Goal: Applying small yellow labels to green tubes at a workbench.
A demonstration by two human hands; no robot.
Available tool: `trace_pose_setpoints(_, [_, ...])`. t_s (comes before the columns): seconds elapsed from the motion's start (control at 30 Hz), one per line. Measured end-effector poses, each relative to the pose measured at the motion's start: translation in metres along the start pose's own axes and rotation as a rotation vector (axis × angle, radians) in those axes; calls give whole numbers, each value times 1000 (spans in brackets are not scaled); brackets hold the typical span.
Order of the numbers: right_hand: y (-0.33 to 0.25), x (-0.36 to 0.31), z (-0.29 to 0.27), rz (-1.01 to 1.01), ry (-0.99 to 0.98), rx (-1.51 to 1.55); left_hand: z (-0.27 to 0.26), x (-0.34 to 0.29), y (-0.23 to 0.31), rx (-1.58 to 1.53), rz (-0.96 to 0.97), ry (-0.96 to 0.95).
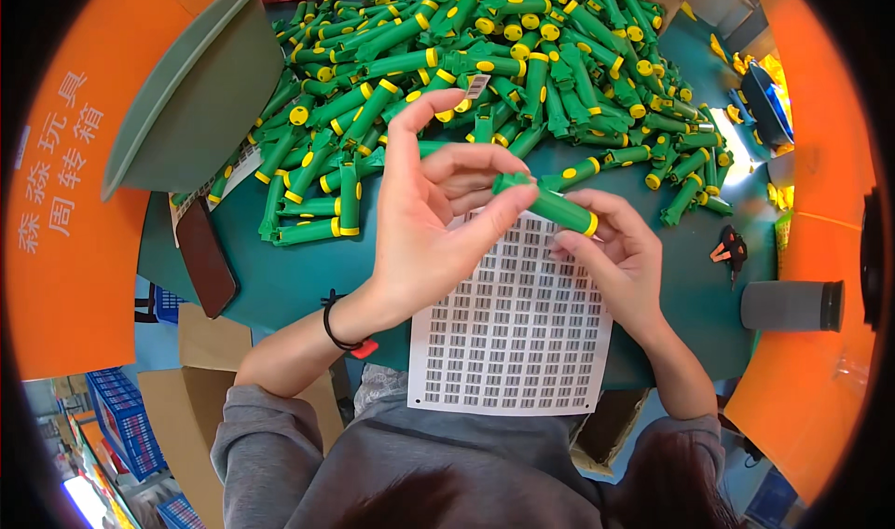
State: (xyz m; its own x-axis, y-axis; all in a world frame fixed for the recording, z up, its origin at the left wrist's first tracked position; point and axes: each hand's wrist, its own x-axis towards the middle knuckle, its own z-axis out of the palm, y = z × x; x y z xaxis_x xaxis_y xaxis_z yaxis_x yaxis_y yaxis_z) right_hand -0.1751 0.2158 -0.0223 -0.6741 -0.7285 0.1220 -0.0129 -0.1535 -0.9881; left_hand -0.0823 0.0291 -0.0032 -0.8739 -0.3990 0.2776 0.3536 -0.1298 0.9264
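Between my two hands is a green plastic tube with a yellow end ring (pixel 562 212). My left hand (pixel 419 207) pinches its left end with the thumb and fingers, while the raised index finger carries a small barcode sticker (pixel 477 86) at its tip. My right hand (pixel 623 254) grips the tube near the yellow ring, thumb below and fingers around it. Under both hands lies a white sheet of barcode stickers (pixel 511 343), overhanging the table's near edge. Beyond them spreads a large heap of similar green and yellow tubes (pixel 401 61).
A grey-green basin (pixel 200 100) leans at the left, near a dark brown flat case (pixel 207 257). On the right are a grey tumbler (pixel 788 306) and a small black and orange object (pixel 728 249). Orange panels flank the green table (pixel 681 277). Cardboard boxes (pixel 210 408) stand below.
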Motion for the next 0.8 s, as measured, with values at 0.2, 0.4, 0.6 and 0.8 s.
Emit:
trace_pose_setpoints(0.2, [0, 2, -3, -43, 77, -18, -17, 7, 8, 415, 206, 11])
trace_pose_setpoints(0.4, [2, -1, 4, -97, 23, -59, -11, 2, 7, 366, 76, -250])
trace_pose_setpoints(0.6, [-1, -3, 6, -57, -3, -83, -10, -1, 3, 317, 5, -298])
trace_pose_setpoints(0.8, [-1, -5, 4, -50, -42, -121, -10, -3, 2, 302, -51, -283])
